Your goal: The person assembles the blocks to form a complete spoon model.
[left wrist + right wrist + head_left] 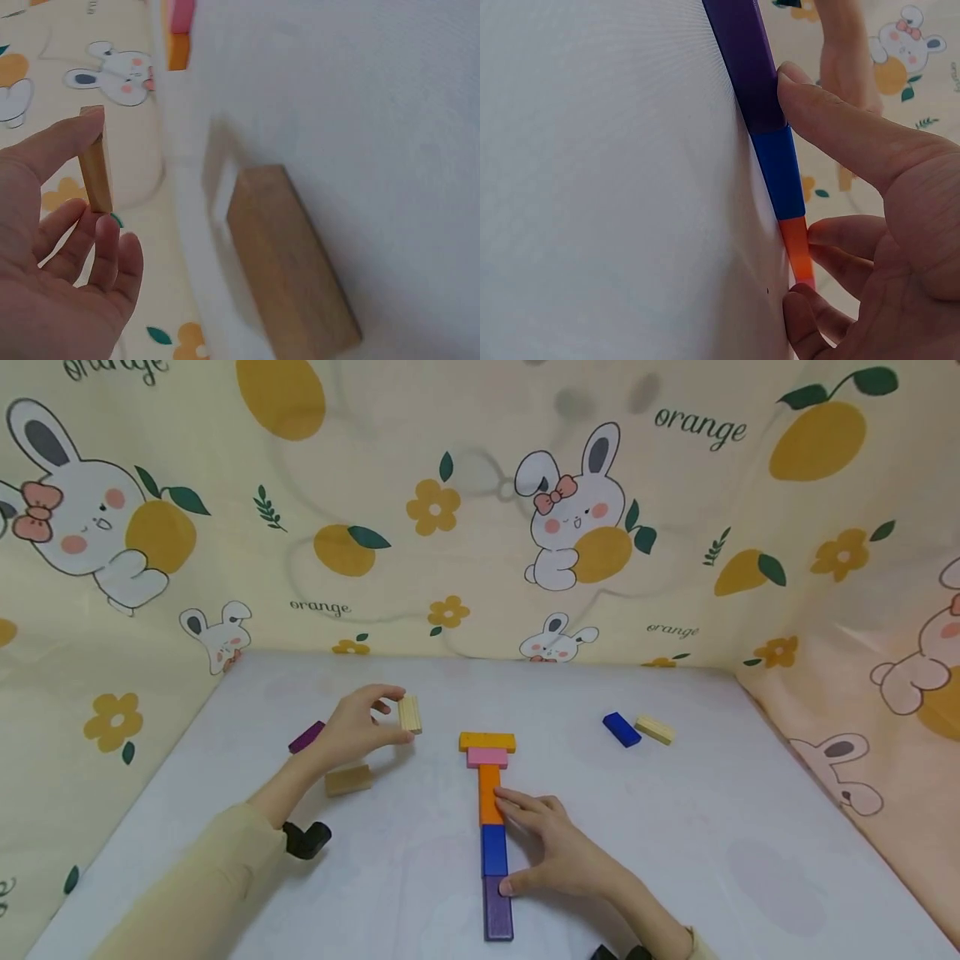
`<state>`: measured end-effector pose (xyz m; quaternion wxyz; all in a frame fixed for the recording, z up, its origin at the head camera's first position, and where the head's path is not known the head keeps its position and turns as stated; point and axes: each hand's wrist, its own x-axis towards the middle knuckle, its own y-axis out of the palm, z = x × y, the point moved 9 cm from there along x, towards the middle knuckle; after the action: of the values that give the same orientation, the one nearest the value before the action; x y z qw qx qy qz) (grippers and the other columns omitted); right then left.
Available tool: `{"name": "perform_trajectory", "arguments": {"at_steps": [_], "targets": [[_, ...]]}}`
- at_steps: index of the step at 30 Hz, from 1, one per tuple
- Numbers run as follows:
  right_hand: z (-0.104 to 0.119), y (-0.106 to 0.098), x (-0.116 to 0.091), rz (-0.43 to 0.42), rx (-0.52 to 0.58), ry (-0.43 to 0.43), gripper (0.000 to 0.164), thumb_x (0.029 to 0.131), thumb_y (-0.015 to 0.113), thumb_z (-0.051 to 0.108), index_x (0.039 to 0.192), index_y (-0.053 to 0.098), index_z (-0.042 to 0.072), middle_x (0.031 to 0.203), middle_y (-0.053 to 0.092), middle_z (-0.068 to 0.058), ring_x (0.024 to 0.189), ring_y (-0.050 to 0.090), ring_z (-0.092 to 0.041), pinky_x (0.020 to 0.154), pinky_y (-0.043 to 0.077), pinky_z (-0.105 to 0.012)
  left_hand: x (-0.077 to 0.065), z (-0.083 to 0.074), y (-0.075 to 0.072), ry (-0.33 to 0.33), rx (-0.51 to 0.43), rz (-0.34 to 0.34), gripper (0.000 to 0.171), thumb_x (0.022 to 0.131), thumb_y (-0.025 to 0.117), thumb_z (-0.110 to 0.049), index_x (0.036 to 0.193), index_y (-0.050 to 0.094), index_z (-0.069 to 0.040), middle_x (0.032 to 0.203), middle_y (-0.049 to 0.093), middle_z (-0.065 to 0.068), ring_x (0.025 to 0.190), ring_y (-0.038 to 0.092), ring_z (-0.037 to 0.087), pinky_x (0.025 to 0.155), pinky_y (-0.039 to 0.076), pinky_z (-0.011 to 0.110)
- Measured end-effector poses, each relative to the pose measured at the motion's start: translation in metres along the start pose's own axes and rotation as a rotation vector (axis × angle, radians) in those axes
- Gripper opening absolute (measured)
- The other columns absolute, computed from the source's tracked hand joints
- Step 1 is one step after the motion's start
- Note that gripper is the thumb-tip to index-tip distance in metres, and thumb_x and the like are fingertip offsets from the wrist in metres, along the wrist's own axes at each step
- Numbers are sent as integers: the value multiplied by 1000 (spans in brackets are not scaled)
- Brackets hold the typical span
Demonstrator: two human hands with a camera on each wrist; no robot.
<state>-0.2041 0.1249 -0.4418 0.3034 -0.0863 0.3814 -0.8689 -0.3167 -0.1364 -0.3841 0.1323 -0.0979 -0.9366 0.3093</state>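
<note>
My left hand (pixel 352 727) pinches a pale wooden block (pixel 410 715) between thumb and fingertips; the left wrist view shows the same block (pixel 95 169) raised on its long side. A column of blocks runs down the middle of the table: purple (pixel 498 917), blue (pixel 494 850) and orange (pixel 490 797) end to end. Across its far end lie a pink block (pixel 487 758) and a yellow-orange block (pixel 487 742). Beside this column, my right hand (pixel 562 850) touches the purple block with its thumb and the orange block with its fingertips.
A tan wooden block (pixel 348 781) and a dark purple block (pixel 306 737) lie near the left forearm. At the right, a blue block (pixel 622 730) sits beside another pale block (pixel 655 730). A patterned cloth (pixel 480 543) rises behind the white table (pixel 712 860).
</note>
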Motion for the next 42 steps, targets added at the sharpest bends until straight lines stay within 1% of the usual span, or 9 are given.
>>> {"name": "perform_trajectory", "arguments": {"at_steps": [10, 16, 20, 22, 26, 30, 34, 38, 42], "targets": [[1, -4, 1, 1, -9, 16, 97, 71, 84, 53, 150, 43, 16, 157, 27, 10, 128, 29, -24, 103, 32, -56, 27, 7, 26, -92, -6, -18, 69, 78, 86, -22, 137, 54, -7, 133, 56, 6, 113, 52, 27, 90, 47, 41], [2, -4, 0, -2, 4, 15, 98, 70, 84, 53, 151, 43, 16, 157, 27, 10, 128, 28, -23, 104, 31, -57, 44, 10, 41, -112, -4, -20, 69, 77, 86, -20, 136, 54, -4, 132, 56, 9, 112, 52, 30, 93, 46, 40], [1, -4, 0, -1, 1, 23, 97, 71, 84, 53, 151, 42, 17, 157, 27, 11, 129, 28, -24, 104, 31, -58, 51, 12, 49, -96, -7, -35, 69, 76, 87, -16, 134, 55, 0, 130, 57, 12, 109, 53, 32, 94, 46, 40], [1, -3, 1, 1, 2, 29, 97, 71, 84, 53, 151, 42, 18, 157, 27, 11, 130, 27, -25, 104, 31, -59, 54, 13, 53, -91, -11, -37, 68, 76, 87, -13, 134, 55, 1, 130, 57, 13, 108, 54, 32, 94, 46, 41], [1, -2, 2, 6, 7, 35, 96, 71, 83, 53, 151, 42, 19, 157, 26, 11, 130, 27, -24, 104, 32, -59, 55, 16, 65, -134, 8, -16, 65, 79, 83, -10, 136, 53, -1, 135, 53, 12, 111, 55, 29, 96, 47, 40], [0, -2, 2, 6, 4, 40, 97, 71, 83, 54, 151, 42, 20, 157, 27, 11, 130, 28, -24, 104, 33, -58, 58, 14, 76, -142, 39, 8, 65, 81, 80, -5, 139, 50, 0, 136, 53, 13, 99, 59, 24, 87, 51, 35], [0, -1, 1, 5, 4, 38, 97, 71, 83, 53, 151, 42, 19, 157, 27, 11, 129, 28, -24, 104, 33, -57, 60, 7, 82, -105, 20, 39, 68, 80, 79, 1, 140, 47, 5, 136, 54, 18, 85, 60, 21, 77, 53, 30], [0, -1, 1, 3, 19, 30, 97, 71, 84, 52, 151, 42, 18, 157, 27, 11, 128, 28, -23, 104, 32, -57, 61, 6, 87, -121, 15, 81, 68, 81, 78, 1, 141, 46, 5, 140, 52, 17, 86, 61, 20, 76, 53, 28], [0, 0, 1, 1, 25, 24, 97, 71, 84, 52, 151, 43, 17, 157, 27, 11, 128, 28, -23, 104, 32, -57, 61, 9, 89, -142, 10, 95, 68, 82, 77, -1, 142, 46, 4, 140, 51, 16, 87, 61, 21, 77, 53, 28]]}}
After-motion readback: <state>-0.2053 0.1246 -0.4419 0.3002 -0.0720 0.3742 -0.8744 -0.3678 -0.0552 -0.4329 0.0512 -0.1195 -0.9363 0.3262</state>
